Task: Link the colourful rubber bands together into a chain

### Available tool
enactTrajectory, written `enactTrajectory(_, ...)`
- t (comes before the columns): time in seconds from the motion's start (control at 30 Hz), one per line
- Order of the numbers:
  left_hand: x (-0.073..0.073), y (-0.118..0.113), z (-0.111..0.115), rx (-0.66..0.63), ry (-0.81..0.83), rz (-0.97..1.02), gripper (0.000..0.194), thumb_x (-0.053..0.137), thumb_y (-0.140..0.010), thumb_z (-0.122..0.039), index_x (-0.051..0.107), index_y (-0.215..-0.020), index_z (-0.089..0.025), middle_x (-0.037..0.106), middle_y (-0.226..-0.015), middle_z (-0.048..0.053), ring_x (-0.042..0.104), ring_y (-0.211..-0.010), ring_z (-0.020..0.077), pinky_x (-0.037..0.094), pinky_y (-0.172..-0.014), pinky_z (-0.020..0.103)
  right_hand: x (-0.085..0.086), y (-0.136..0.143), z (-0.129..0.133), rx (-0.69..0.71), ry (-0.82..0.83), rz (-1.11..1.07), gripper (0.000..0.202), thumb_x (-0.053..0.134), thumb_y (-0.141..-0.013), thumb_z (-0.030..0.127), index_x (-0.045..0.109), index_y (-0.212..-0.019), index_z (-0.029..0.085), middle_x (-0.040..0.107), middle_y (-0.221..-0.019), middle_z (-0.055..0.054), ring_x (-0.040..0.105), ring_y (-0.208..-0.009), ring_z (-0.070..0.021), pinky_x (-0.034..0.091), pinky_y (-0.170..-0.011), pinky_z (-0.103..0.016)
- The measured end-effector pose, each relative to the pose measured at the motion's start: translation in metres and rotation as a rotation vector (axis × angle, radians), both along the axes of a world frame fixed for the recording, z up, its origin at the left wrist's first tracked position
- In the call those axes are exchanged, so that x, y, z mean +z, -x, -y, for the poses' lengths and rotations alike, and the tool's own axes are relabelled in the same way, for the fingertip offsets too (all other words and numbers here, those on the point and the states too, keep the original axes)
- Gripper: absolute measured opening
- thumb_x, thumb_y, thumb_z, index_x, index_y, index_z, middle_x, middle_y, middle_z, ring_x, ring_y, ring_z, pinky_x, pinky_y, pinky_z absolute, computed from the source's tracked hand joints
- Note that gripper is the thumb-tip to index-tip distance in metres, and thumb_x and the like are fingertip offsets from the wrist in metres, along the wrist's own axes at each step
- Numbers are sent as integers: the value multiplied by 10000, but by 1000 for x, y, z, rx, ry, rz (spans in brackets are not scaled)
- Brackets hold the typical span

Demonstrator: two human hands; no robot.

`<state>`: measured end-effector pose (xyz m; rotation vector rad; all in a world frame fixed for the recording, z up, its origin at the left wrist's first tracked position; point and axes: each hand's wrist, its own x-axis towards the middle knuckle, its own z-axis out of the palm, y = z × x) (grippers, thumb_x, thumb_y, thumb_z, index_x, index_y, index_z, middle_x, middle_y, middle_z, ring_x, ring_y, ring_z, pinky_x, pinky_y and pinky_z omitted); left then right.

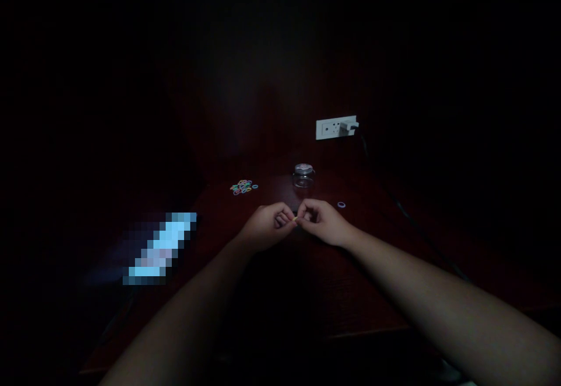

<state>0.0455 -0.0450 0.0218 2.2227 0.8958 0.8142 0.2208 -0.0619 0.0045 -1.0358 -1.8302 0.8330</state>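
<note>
Both hands meet over the dark reddish table, fingertips almost touching. My left hand (269,225) pinches one side of a small yellow hair tie (295,218), and my right hand (322,221) pinches the other side. Most of the band is hidden by the fingers. Just behind the hands stands a clear jar (303,180) with a lid on top. To its left lies a loose pile of small coloured hair ties (243,187). A single purplish hair tie (341,205) rests on its own, right of the jar and beyond my right hand.
On the left, a lit, pixelated screen (162,249) glows near the table's edge. A white wall socket (326,128) holds a plug, and its dark cable (405,213) runs down across the right side of the table (350,298). The surroundings are very dark.
</note>
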Motion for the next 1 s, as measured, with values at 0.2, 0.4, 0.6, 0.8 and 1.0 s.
enactTrajectory(0.2,2,-1,2,-32,17,1,142,562,-738,-275,555,-777,-139,577,-656,3,511,-567,70,414,-503,165,4,-1,4,5,-61,67,81,527,-730,215,470,-726,159,442,-565,46,380,-490,-63,299,-466,-179)
enactTrajectory(0.4,2,-2,4,-35,6,10,132,560,-733,-260,547,-793,-143,586,-668,5,516,-569,71,412,-498,166,3,-2,3,-4,-96,82,94,532,-723,212,449,-727,168,452,-601,38,397,-527,-73,321,-503,-191)
enactTrajectory(0.6,3,-1,1,34,-43,24,124,549,-740,-261,557,-781,-144,599,-671,13,532,-583,84,433,-518,184,5,0,4,83,-35,6,92,529,-725,200,460,-769,158,440,-608,40,392,-529,-69,316,-480,-180)
enactTrajectory(0.8,2,1,0,48,-58,24,153,547,-750,-290,556,-791,-143,603,-680,16,527,-577,79,429,-518,179,5,1,3,79,-34,26,85,528,-741,220,500,-765,143,445,-592,38,384,-518,-65,315,-475,-181)
enactTrajectory(1.0,4,1,3,24,-62,33,149,525,-766,-283,556,-799,-141,596,-673,13,523,-581,77,425,-523,178,5,0,1,45,-46,43,121,542,-743,257,513,-732,140,469,-581,30,402,-519,-70,318,-477,-186)
